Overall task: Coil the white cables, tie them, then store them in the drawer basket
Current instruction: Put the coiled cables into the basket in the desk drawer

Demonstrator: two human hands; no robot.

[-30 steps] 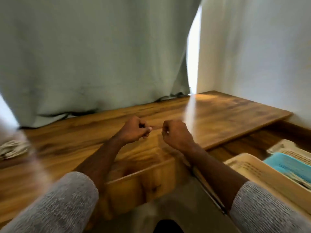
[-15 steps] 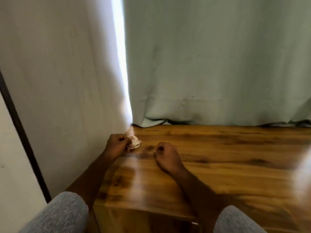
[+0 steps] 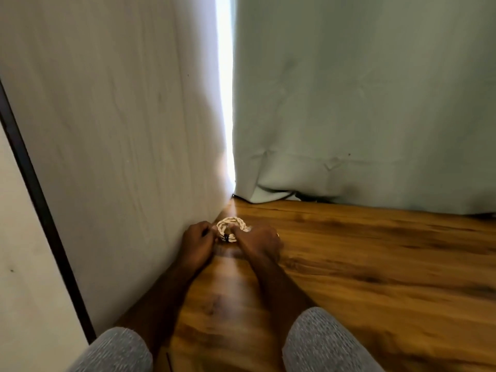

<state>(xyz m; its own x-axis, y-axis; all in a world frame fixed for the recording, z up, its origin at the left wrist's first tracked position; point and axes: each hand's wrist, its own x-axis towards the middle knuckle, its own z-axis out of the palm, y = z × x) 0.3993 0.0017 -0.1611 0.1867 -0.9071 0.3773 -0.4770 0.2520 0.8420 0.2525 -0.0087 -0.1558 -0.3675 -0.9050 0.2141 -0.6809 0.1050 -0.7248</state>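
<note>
Curling fingers (image 3: 233,232) on coiled white cable (image 3: 233,224)

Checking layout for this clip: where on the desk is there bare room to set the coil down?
Bare wood spreads right of the right hand, up to the curtain hem. It is crowded in the corner by the wall panel, where both hands, the left hand included, grip the coiled white cable.

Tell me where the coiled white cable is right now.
In the head view, the coiled white cable lies on the wooden desk in its far left corner, near the wall, between the left hand and right hand.
</note>
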